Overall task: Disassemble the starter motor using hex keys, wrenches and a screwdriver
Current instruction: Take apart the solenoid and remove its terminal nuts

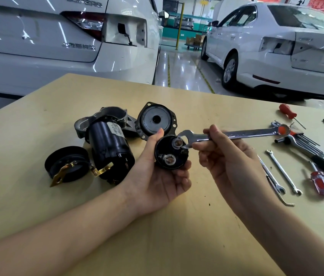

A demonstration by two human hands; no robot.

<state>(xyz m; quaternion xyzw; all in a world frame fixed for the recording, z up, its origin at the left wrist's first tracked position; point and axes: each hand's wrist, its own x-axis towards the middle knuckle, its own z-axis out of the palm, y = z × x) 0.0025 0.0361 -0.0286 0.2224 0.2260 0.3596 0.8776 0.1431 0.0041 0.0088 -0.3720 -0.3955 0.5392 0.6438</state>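
Left hand [163, 176] cups the black solenoid [170, 154]; right hand [222, 154] pinches the wrench [234, 134], its open end at the upper nut [178, 143].

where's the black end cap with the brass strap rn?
Head view, left side of the table: the black end cap lies flat just left of the black motor body, clear of both hands.

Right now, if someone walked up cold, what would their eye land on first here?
Probably the two hands at centre: the left hand cups a round black solenoid while the right hand sets the open end of a silver wrench at its upper terminal nut. Next, the stripped motor body and black end cap lying to the left on the wooden table. Behind, white cars fill the workshop.
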